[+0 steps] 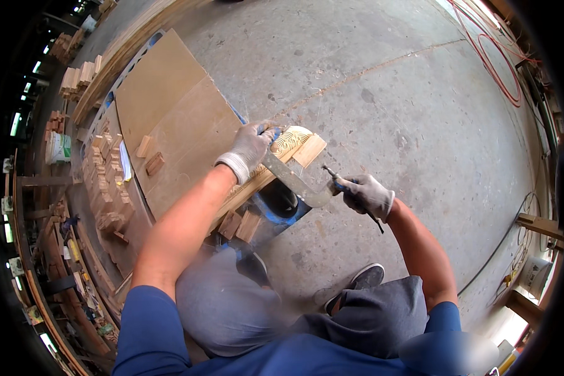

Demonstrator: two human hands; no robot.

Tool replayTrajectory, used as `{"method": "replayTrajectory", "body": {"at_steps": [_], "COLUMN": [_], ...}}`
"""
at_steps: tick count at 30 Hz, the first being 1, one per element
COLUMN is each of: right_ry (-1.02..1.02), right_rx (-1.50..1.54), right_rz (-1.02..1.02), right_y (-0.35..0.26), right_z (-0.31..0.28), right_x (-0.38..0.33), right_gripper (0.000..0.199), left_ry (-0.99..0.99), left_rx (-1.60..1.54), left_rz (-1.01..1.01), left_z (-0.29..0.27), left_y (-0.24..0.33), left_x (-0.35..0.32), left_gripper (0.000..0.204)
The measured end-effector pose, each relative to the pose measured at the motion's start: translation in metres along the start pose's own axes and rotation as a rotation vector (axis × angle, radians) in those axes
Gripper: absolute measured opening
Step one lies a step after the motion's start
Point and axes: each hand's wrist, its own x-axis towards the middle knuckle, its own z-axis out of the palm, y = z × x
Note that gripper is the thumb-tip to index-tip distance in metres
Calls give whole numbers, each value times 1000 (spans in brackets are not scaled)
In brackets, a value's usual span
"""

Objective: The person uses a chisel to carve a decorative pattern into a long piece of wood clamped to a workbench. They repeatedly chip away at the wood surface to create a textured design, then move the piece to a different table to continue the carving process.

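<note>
My left hand (pixel 249 148), in a pale work glove, is closed around the far end of a metal C-clamp (pixel 288 177). The clamp's curved frame crosses over the edge of a long wooden board. My right hand (pixel 367 195), gloved too, grips the clamp's screw end, where a thin dark bar sticks out below the fingers. Close to my left fingers lies a wooden piece carved with a wave pattern (pixel 291 139). A small pale wood block (pixel 310 150) rests against it at the board's end. My left fingertips are partly hidden.
A large brown sheet (pixel 178 103) covers the bench to the left, with two loose wood blocks (pixel 155 163) on it. Many wood pieces (pixel 106 175) stand farther left. Two brown blocks (pixel 249 226) sit below the board. A red hose (pixel 501 75) lies coiled at far right.
</note>
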Motion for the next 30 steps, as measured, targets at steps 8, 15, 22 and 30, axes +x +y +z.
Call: {"method": "replayTrajectory", "body": {"at_steps": [8, 15, 22, 30], "right_ry": [33, 67, 176, 304], "right_rx": [-158, -212, -264, -337], "right_rz": [22, 70, 57, 6], "right_y": [-3, -10, -13, -10], "right_z": [3, 4, 12, 23], "right_x": [13, 5, 0, -3], "right_gripper": [38, 31, 30, 30], "left_ry": [106, 47, -330, -449], "left_rx": [32, 79, 1431, 1207], "left_rz": [-60, -195, 263, -121], "left_z": [-2, -6, -12, -5], "left_y": [-28, -29, -19, 50], "left_x": [29, 52, 104, 106], "left_gripper": [24, 25, 28, 34]}}
